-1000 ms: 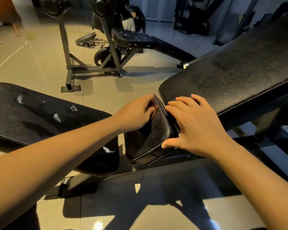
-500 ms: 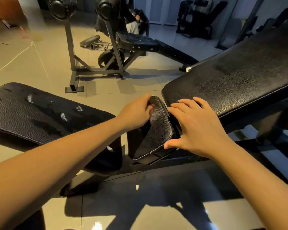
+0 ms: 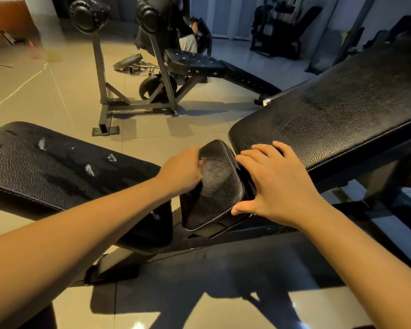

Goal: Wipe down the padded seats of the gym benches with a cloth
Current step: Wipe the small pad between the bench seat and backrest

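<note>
View from a person's head, looking down at a small black padded seat (image 3: 214,186) in a gym; it is a rounded square of pebbled leather, tilted, with its far edge higher than its near edge, and it serves here as the landmark; the left hand (image 3: 180,172) lies against the seat's upper left edge, blurred, knuckles up with the fingers curled toward the padding; whether they pinch anything cannot be told; the right hand (image 3: 275,184) rests on the seat's right side, fingers (image 3: 254,154) spread and reaching into the gap between the seat and the long back pad (image 3: 342,110), thumb (image 3: 240,208) stretched away from them and touching the seat's lower right edge; the back pad starts just right of the seat and slopes up and away toward the right; left of the seat, with a narrow gap between, lies another wide black pad (image 3: 45,167) with several white worn patches (image 3: 90,169) on its surface; below the seat a dark metal frame (image 3: 247,233) runs across; nearer than the seat, shiny floor tiles (image 3: 140,138) carry the dark shadows of both arms; beyond the seat, well apart, stands a second bench (image 3: 195,62) with a dimpled black pad and two grey uprights (image 3: 100,74) topped by round black rollers; a person (image 3: 188,42) sits behind that bench, mostly hidden.
</note>
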Available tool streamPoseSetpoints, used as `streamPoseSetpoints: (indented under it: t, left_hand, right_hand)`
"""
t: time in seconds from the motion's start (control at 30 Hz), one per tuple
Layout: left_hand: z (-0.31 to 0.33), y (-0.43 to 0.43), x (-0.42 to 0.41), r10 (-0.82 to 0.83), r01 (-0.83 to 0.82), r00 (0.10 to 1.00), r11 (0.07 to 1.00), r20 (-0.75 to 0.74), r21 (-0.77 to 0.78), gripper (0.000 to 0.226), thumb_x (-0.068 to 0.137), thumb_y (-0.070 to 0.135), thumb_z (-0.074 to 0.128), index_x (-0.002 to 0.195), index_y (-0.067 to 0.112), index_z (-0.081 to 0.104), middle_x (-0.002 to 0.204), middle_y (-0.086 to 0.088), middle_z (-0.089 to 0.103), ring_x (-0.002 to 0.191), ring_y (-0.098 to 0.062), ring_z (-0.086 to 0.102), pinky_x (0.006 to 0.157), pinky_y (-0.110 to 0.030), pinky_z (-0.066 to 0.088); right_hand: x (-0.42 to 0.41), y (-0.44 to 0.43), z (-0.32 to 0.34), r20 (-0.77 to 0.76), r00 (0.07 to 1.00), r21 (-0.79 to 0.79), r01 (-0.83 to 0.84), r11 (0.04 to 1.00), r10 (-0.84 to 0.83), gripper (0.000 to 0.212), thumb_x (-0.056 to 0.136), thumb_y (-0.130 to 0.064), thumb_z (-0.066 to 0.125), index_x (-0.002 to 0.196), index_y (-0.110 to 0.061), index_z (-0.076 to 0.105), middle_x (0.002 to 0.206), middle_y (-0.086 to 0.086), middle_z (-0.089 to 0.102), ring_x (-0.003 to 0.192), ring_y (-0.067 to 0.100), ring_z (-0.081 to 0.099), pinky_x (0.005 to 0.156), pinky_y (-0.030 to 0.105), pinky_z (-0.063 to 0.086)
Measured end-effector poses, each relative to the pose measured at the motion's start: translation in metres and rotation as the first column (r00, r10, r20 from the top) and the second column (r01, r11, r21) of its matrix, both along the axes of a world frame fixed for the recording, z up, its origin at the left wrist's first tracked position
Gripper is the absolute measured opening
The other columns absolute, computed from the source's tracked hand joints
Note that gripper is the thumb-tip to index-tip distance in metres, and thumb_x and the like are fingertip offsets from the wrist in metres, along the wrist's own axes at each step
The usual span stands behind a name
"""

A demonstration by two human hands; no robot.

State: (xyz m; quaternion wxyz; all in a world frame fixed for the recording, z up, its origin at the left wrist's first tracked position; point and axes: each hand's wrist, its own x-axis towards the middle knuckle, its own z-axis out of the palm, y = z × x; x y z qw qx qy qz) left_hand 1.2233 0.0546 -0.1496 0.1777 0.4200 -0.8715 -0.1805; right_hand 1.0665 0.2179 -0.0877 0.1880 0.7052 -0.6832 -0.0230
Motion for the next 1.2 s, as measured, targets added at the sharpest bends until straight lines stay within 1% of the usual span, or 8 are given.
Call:
streamPoseSetpoints:
  t: [0.13,0.33,0.57,0.77,0.87,1.0,1.1,1.2]
  left_hand:
    - [-0.005,-0.013,0.012,0.105,-0.116,0.983,0.991,0.152,0.065,0.016,0.104,0.023,0.047,0.111,0.010,0.043,0.115,-0.019,0.064,0.099,-0.036,0.060,0.081,-0.042,0.047]
    - [0.024,0.035,-0.007,-0.278,0.298,0.934,0.953,-0.223,0.060,0.009,0.099,0.027,0.059,0.101,0.018,0.059,0.098,0.006,0.072,0.092,-0.014,0.066,0.084,-0.039,0.053]
    - [-0.004,-0.001,0.024,0.043,-0.048,0.990,0.998,0.135,0.034,0.017,0.102,0.022,0.053,0.115,0.011,0.053,0.115,-0.013,0.068,0.103,-0.032,0.062,0.083,-0.039,0.048]
    - [0.025,0.055,0.004,-0.334,0.337,0.931,0.942,-0.146,-0.007,0.009,0.100,0.028,0.057,0.106,0.021,0.055,0.089,0.013,0.063,0.085,-0.010,0.060,0.075,-0.032,0.048]
    - [0.012,0.042,0.011,-0.152,0.151,0.988,0.987,-0.019,-0.048,0.010,0.102,0.026,0.053,0.107,0.017,0.049,0.089,0.010,0.060,0.086,-0.021,0.058,0.073,-0.036,0.044]
    - [0.004,0.023,0.028,0.084,-0.092,0.973,0.995,0.213,0.028,0.027,0.101,0.025,0.050,0.121,0.008,0.050,0.116,-0.016,0.066,0.105,-0.038,0.062,0.077,-0.038,0.044]
    - [0.019,0.039,0.017,-0.061,0.051,0.991,0.995,0.123,0.087,0.015,0.099,0.025,0.054,0.110,0.014,0.056,0.106,-0.005,0.068,0.100,-0.025,0.064,0.084,-0.039,0.050]
    - [0.034,0.061,0.007,-0.257,0.264,0.963,0.959,-0.075,0.100,0.005,0.097,0.026,0.061,0.094,0.023,0.058,0.085,0.010,0.065,0.081,-0.007,0.061,0.074,-0.033,0.049]
  right_hand:
    - [0.000,0.000,0.001,-0.001,1.000,0.018,0.014,1.000,-0.014,0.108,0.059,-0.092,0.048,0.139,-0.020,0.057,0.141,0.000,0.059,0.137,0.025,0.049,0.118,0.051,0.032]
    - [-0.002,0.001,0.000,-0.012,1.000,0.014,0.007,1.000,-0.007,0.108,0.059,-0.091,0.048,0.138,-0.019,0.057,0.140,0.000,0.060,0.137,0.025,0.049,0.118,0.051,0.032]
    - [-0.002,0.001,-0.002,0.013,1.000,-0.004,-0.001,1.000,0.001,0.108,0.058,-0.092,0.048,0.135,-0.018,0.060,0.137,0.001,0.063,0.134,0.026,0.053,0.116,0.052,0.036]
    - [0.000,0.002,0.002,-0.004,1.000,0.029,0.014,0.999,-0.014,0.107,0.062,-0.092,0.051,0.142,-0.021,0.053,0.144,-0.002,0.057,0.140,0.023,0.045,0.121,0.050,0.028]
    - [0.001,0.001,0.001,-0.003,1.000,0.019,0.016,1.000,-0.015,0.107,0.060,-0.090,0.053,0.141,-0.021,0.055,0.143,-0.001,0.058,0.140,0.024,0.046,0.121,0.050,0.028]
    - [0.001,0.002,0.001,0.002,1.000,0.014,0.018,1.000,-0.018,0.107,0.059,-0.092,0.055,0.140,-0.021,0.055,0.142,-0.001,0.058,0.138,0.024,0.047,0.120,0.050,0.029]
    - [0.000,0.003,0.001,-0.004,1.000,0.018,0.019,1.000,-0.019,0.107,0.061,-0.092,0.056,0.141,-0.021,0.055,0.144,-0.001,0.058,0.139,0.024,0.046,0.121,0.050,0.029]
    - [0.001,0.003,0.001,-0.009,1.000,0.022,0.020,1.000,-0.020,0.107,0.062,-0.090,0.057,0.142,-0.020,0.053,0.145,-0.001,0.056,0.141,0.024,0.044,0.121,0.049,0.027]
